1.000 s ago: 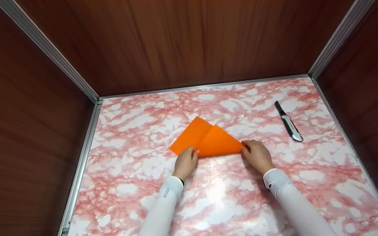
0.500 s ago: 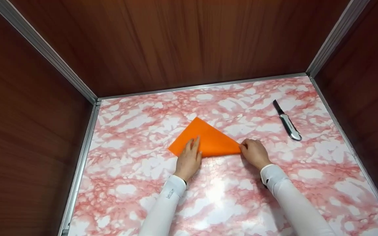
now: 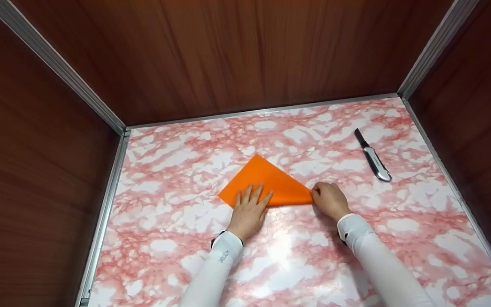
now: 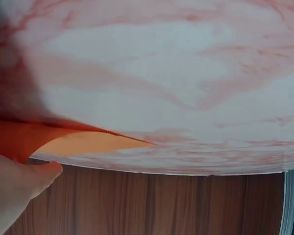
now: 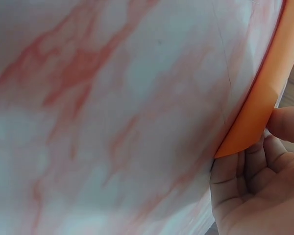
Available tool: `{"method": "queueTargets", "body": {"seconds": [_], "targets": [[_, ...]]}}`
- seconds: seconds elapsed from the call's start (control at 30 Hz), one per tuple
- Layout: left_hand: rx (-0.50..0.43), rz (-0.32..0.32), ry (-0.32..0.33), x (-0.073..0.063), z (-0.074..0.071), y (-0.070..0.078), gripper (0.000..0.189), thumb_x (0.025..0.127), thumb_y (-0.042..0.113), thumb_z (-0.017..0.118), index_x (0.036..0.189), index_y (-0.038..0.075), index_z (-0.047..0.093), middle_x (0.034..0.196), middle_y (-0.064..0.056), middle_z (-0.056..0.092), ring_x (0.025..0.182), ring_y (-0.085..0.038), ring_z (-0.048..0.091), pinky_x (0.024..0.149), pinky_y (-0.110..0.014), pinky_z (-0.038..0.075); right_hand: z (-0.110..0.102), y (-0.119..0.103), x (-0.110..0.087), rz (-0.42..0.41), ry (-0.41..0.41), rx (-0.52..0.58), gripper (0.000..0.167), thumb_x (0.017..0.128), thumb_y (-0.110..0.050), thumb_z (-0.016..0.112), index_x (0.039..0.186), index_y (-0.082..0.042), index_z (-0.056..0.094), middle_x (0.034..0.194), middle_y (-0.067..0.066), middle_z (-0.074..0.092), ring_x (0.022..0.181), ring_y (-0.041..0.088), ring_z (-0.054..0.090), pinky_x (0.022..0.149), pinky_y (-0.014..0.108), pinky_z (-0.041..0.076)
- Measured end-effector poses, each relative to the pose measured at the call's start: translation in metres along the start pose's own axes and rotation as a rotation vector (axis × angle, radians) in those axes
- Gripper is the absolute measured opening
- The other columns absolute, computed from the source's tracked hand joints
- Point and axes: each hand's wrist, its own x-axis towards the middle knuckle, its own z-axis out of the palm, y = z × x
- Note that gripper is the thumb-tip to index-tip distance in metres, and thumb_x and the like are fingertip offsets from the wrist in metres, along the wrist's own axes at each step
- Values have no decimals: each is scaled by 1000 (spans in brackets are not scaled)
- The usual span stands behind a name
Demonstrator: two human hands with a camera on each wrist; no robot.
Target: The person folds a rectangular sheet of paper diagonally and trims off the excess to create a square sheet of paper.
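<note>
Stretching over the near part of the pink-and-white bench [image 3: 160,238], two white sleeves [image 3: 213,273] end at the person's wrists. The left hand [image 3: 247,215] lies with its fingers straight and spread on an orange sheet [image 3: 273,181]; the right hand [image 3: 332,200] pinches the sheet's right corner between thumb and fingers. The sheet sits around the middle of the bench, one corner pointing away from the person. Farther off to the right, well apart from the sheet, rests a knife [image 3: 373,158] with a black blade. Behind stands a brown wood-grained panel [image 3: 245,55].
</note>
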Motion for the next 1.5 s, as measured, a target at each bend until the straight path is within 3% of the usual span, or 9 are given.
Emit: {"method": "queueTargets", "body": {"seconds": [0.27,0.5,0.67,0.9,1.23,1.5], "targets": [[83,46,-33,-3,1,-1,53,110,45,41,161,39,32,167,-2,30,154,-32,20,118,-66,12,0,-2,2,-2,11,-21,18,101,-19,60,98,-4,70,97,13,71,92,37,58,86,50,46],[36,4,-125,-1,2,1,57,110,49,36,164,39,20,169,-4,23,155,-36,16,119,-64,14,2,-2,2,-3,36,-9,16,101,-17,60,96,-4,68,93,13,70,88,37,57,82,49,46],[54,-6,-158,2,1,5,61,109,51,36,165,35,18,169,-2,24,154,-36,17,119,-64,15,3,-1,-4,-20,65,10,16,101,-17,62,103,-2,68,99,15,70,92,38,59,86,51,47],[94,-32,-161,5,1,9,61,108,53,36,165,32,23,169,-1,23,154,-34,21,118,-64,19,-2,5,-24,-86,114,25,20,100,-15,64,113,-1,71,105,14,71,97,35,64,88,53,51],[19,-154,-115,10,3,11,55,110,48,36,162,28,35,166,-4,31,150,-30,30,118,-61,22,-3,13,-39,-171,174,5,28,96,-10,70,124,-7,73,108,11,71,100,34,66,89,53,52],[21,-149,-66,13,2,14,52,110,44,40,161,34,35,164,-9,35,146,-33,36,113,-65,27,2,12,-37,-203,158,-75,30,96,-11,71,126,-10,74,105,9,68,98,32,63,85,51,53]]}}
